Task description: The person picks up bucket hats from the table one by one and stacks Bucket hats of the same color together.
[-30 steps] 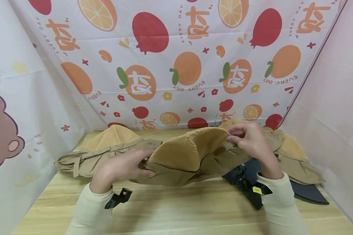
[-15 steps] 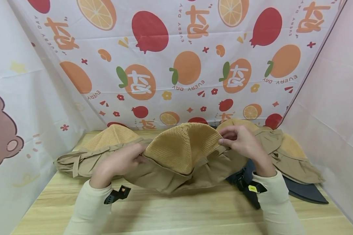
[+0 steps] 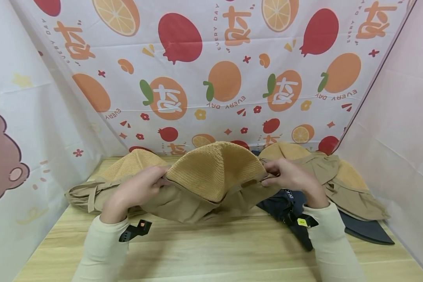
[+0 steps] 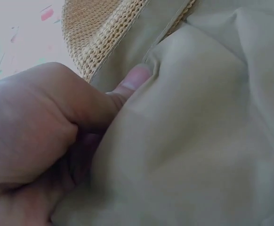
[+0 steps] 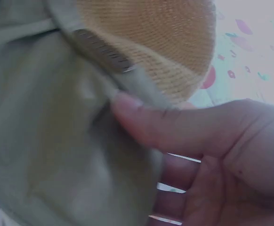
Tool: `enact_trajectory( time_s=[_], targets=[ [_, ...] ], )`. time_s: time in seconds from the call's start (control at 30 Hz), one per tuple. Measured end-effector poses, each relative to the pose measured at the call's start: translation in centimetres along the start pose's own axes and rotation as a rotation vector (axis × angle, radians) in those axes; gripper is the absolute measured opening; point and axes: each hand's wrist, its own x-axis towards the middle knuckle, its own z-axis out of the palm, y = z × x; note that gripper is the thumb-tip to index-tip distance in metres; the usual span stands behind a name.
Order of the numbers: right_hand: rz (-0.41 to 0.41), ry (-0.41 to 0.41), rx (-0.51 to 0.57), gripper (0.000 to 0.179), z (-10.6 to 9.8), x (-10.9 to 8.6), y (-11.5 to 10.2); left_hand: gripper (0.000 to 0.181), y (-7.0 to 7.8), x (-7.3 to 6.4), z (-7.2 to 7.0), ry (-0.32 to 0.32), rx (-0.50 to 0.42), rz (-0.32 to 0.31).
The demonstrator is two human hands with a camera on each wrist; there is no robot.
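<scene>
A sun hat (image 3: 215,168) with a tan woven crown and a khaki cloth brim is held up over the middle of the table, crown upward. My left hand (image 3: 137,192) grips its left side where crown meets brim; in the left wrist view the thumb presses on the khaki cloth. The hat's right side is pinched by my right hand (image 3: 292,178), with the thumb on the brim and the other fingers behind it. A small brown label (image 5: 104,51) shows on the hat's band in the right wrist view.
Another khaki and tan hat (image 3: 134,164) lies at the left. More such hats (image 3: 352,192) lie piled at the right. Dark navy caps (image 3: 368,229) lie under and beside them. A wooden table (image 3: 204,250) bears everything, with printed cloth (image 3: 225,31) hung behind.
The sun hat's crown has turned upright and puffed out, its dent smoothed. My right hand has moved down along the hat's edge, and my left hand has shifted slightly up and left.
</scene>
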Motion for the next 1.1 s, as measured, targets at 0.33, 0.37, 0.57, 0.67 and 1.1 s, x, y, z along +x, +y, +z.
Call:
enact_trajectory(
  time_s=[0.33,0.37,0.57,0.67,1.1],
  targets=[
    [0.034,0.121,-0.042,0.008,0.3,0.6,0.2,0.016,-0.8,-0.6,-1.5,0.050,-0.046,-0.075],
    [0.039,0.139,-0.051,0.007,0.4,0.7,0.1,0.016,-0.9,-0.7,-1.6,0.072,-0.037,-0.083],
    [0.059,0.202,-0.070,0.007,0.7,0.9,-0.2,0.020,-1.4,-1.4,-2.2,0.157,0.048,-0.132],
    [0.056,0.203,-0.066,0.008,0.9,0.9,-0.3,0.016,-1.8,-1.7,-2.5,0.132,0.068,-0.144],
    [0.066,0.107,-0.083,0.019,0.9,0.6,-0.1,0.010,-2.7,-2.8,-3.5,0.041,0.082,-0.263]
  ],
)
